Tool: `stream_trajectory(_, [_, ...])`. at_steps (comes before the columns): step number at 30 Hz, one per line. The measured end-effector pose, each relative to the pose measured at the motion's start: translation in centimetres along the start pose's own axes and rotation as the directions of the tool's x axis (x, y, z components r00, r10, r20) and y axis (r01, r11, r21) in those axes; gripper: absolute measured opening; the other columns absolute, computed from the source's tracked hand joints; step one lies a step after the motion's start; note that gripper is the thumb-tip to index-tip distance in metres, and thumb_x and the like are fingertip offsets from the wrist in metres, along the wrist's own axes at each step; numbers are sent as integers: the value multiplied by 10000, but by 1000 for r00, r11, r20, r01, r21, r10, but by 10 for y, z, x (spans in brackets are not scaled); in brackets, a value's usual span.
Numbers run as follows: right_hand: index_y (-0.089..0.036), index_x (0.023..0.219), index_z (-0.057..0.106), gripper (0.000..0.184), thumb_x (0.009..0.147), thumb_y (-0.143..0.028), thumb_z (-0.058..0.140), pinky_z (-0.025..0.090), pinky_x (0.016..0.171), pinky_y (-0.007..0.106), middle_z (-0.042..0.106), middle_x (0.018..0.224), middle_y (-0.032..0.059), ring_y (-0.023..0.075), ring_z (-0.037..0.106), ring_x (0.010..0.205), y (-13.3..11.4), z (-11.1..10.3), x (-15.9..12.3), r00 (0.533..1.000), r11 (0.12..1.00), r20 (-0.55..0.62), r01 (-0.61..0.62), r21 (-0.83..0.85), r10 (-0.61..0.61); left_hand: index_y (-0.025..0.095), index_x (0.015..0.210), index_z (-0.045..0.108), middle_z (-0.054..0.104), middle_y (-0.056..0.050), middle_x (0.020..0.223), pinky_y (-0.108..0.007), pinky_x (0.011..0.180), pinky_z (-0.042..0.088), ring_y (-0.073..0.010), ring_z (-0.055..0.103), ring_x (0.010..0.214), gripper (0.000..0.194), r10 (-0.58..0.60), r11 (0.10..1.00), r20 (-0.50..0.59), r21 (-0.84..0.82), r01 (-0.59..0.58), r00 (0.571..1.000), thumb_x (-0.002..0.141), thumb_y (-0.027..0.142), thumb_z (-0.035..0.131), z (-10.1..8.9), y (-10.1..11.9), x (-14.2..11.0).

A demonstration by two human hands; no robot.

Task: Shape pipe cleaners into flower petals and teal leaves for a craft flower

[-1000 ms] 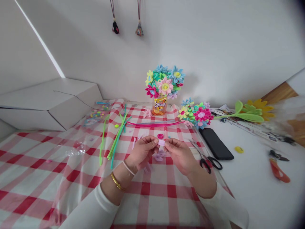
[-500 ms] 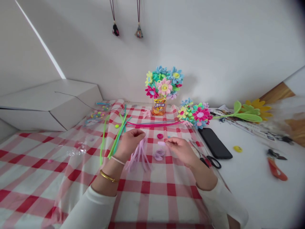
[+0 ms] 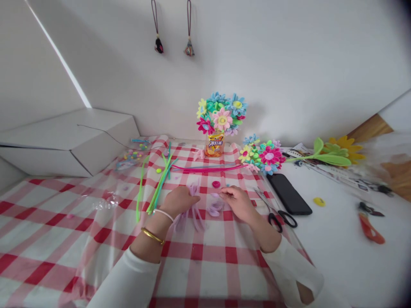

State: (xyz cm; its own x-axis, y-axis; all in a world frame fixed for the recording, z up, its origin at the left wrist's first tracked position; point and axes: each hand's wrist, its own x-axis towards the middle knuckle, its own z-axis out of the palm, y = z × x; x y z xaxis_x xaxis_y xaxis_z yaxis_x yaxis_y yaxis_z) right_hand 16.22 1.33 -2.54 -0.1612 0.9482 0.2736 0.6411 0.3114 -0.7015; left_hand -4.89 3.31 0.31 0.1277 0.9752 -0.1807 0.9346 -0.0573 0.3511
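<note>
My left hand is closed over a bundle of lilac pipe cleaners; strands show above and below it, and its fingertips are partly hidden. My right hand pinches the end of a small lilac pipe cleaner piece. Just below that lies a lilac looped petal shape on the checked cloth. A dark pink disc sits a little beyond the right fingertips. Scissors with black handles rest to the right of my right hand.
Green pipe cleaners lie left of my left hand. Pink ones stretch across the back, before a jar of fuzzy flowers. A second bouquet, a phone and a yellow disc are at right; a white box stands left.
My left hand has come down onto the lilac bundle from above it. The right hand has drawn slightly left, still pinching near the small lilac piece. The view has shifted slightly.
</note>
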Motion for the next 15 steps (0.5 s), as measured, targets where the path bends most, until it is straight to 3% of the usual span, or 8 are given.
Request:
stream_trajectory(7, [-229, 863, 703, 169, 786, -262, 557, 440, 713, 307, 673, 842, 57, 198, 608, 780, 6, 4, 1, 1000, 999, 14, -2, -53, 3, 153, 531, 574, 598, -83, 563, -264, 503, 313, -198, 570, 592, 128, -27, 994, 1, -110, 26, 1000, 613, 209, 494, 0, -1, 2])
stream_trajectory(13, [-238, 867, 704, 183, 795, -249, 537, 443, 709, 312, 673, 820, 56, 195, 601, 767, 1, -4, 1, 1000, 998, -20, -19, -58, 18, 174, 463, 465, 398, 21, 425, -244, 453, 245, -110, 404, 451, 178, -41, 948, -45, -318, 24, 998, 629, 234, 490, -7, -1, -3])
stream_trajectory(15, [-233, 856, 699, 180, 798, -252, 530, 443, 722, 320, 673, 825, 58, 198, 596, 780, -2, -8, 1, 997, 999, -66, -29, -38, 26, 171, 500, 474, 369, 42, 444, -234, 446, 237, -87, 348, 434, 195, -6, 875, -33, -485, -10, 999, 658, 282, 500, -10, 2, -6])
